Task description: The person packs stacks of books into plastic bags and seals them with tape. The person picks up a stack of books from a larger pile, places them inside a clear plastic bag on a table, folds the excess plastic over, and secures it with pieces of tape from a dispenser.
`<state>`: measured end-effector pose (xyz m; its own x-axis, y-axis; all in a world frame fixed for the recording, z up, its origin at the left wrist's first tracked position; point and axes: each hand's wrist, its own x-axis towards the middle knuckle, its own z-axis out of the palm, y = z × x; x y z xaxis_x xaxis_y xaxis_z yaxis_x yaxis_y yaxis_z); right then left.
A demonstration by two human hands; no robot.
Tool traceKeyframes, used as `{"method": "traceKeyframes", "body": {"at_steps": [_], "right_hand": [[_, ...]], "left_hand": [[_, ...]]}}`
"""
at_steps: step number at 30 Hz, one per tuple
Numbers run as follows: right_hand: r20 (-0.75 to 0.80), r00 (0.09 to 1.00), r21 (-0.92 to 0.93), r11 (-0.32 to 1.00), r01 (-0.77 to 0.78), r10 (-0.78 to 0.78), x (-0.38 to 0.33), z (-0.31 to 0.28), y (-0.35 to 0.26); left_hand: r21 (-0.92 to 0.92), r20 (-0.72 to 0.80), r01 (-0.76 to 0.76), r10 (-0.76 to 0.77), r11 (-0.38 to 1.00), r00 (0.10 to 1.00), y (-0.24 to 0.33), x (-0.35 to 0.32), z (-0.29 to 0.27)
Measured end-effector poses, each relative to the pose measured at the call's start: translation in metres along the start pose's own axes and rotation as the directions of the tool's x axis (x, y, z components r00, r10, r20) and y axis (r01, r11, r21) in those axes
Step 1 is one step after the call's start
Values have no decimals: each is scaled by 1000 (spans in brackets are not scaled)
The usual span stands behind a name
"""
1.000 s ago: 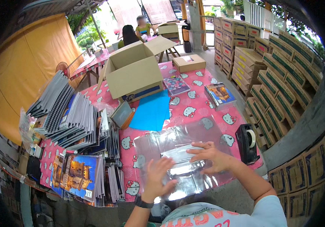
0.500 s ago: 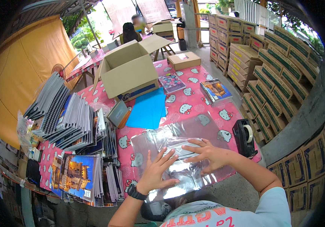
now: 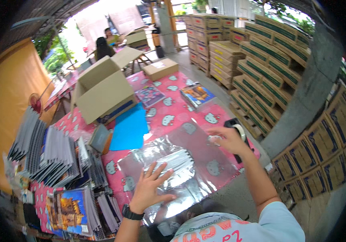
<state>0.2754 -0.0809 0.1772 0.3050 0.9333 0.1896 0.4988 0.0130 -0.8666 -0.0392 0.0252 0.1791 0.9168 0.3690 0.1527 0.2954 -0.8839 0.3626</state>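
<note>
Pressing should be even: clear plastic film (image 3: 199, 177) is being flattened by the splayed left hand (image 3: 148, 191), the right hand (image 3: 231, 141) hovering loosely open.

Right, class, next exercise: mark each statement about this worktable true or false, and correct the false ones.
1. The left hand lies on the clear plastic sheet. True.
2. The right hand is on the blue sheets. False: the right hand is at the black tape dispenser, partly covering it in this view.
3. The large cardboard box on the table stands open. True.
4. The black watch is on the right wrist. False: the black watch is on the left wrist.
5. The tall notebook stacks are on the table's left side. True.
6. The blue sheets lie inside the box. False: the blue sheets lie on the table.
</note>
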Motion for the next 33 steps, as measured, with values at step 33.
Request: {"method": "traceKeyframes", "body": {"at_steps": [33], "right_hand": [[607, 790, -290, 950, 116, 88, 59, 88, -87]], "left_hand": [[39, -2, -55, 56, 998, 998, -2, 4, 3]]}}
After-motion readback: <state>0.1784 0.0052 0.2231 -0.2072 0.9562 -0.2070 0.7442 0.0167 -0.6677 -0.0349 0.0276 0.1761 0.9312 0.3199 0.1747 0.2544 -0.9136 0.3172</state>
